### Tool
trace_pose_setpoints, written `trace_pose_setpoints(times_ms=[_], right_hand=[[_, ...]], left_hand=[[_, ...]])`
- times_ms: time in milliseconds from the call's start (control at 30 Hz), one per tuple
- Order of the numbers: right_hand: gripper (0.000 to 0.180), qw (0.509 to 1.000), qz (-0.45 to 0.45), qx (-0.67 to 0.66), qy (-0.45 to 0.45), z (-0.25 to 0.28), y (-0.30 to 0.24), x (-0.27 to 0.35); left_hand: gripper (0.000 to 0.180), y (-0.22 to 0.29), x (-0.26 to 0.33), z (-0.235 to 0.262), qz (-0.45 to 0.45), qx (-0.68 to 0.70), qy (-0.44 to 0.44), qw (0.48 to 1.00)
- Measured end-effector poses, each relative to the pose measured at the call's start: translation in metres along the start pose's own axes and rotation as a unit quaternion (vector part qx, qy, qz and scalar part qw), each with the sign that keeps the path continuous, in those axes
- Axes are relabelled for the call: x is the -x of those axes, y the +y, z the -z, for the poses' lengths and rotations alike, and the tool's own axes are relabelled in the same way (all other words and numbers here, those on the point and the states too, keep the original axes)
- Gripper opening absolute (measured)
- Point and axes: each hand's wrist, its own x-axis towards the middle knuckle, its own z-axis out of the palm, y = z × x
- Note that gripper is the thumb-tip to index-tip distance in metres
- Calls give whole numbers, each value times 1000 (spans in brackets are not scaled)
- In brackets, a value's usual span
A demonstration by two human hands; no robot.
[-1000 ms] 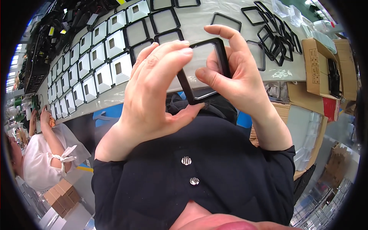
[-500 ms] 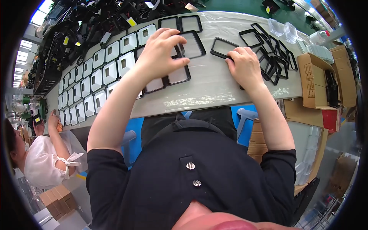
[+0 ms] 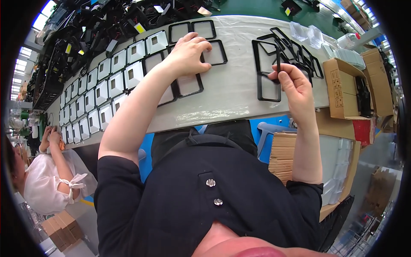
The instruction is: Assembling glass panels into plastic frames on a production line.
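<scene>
My right hand [image 3: 296,88] pinches the right side of a black rectangular frame [image 3: 258,73], which is raised and tilted at the right of the table. Behind it lies a loose heap of similar black frames [image 3: 306,60]. My left hand [image 3: 187,55] is open, thumb and fingers apart, over the inner edge of a flat black frame [image 3: 225,53]; whether it grips that edge I cannot tell. More empty frames [image 3: 202,81] lie around and partly under this hand. To their left, rows of black frames hold white tapered reflectors [image 3: 115,84] with a square opening.
The table [image 3: 222,103] has a clear plastic cover. Black lamp housings with cables [image 3: 107,34] pile along its far left. An open cardboard box [image 3: 340,90], clear plastic trays [image 3: 314,36] and a bottle [image 3: 347,40] are at right. A co-worker [image 3: 55,180] is at far left.
My right hand has picked up a frame beside the heap and moved it right, turning it upright. My left hand stays over the laid-out frames. The view has shifted slightly.
</scene>
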Motion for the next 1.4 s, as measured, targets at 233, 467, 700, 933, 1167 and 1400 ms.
trace_pose_setpoints(times_ms=[233,467,700,933,1167,1400], right_hand=[[31,953,-179,-228,-85,-23,7,-5],[32,968,-145,-33,-202,-18,14,-32],[35,737,122,643,171,125,93,-174],[31,686,-32,721,93,130,105,-192],[31,696,48,706,122,149,116,-185],[29,728,-16,663,172,151,98,-181]], left_hand=[[94,64,50,46,-99,185,127,969],[46,84,81,23,-62,187,168,966],[39,89,83,-20,-90,25,141,986],[45,97,55,-16,-103,-93,370,919],[34,100,53,-26,-141,35,298,944],[36,87,97,-44,-124,309,180,926]])
